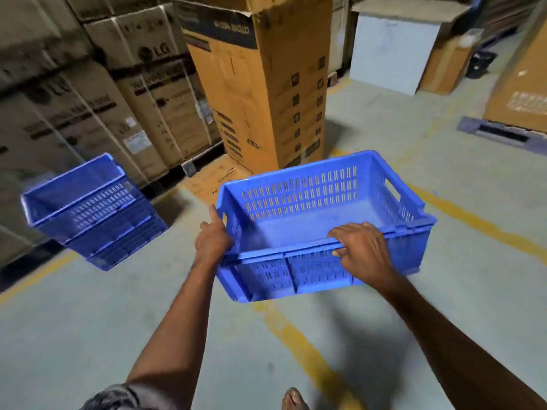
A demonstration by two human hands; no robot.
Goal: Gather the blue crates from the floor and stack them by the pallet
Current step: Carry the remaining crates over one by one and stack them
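An empty blue slotted crate hangs in the air above the floor, carried between both my hands. My left hand grips its near left corner, thumb up along the short side. My right hand curls over the near long rim, fingers hooked under the edge. To the left, a stack of several blue crates stands on the floor beside a wall of strapped cardboard boxes on a dark pallet.
A tall orange cardboard box stands straight ahead, a flattened carton at its foot. Yellow floor lines run under the crate. A blue pallet with a box sits far right; a white unit behind. My foot shows below.
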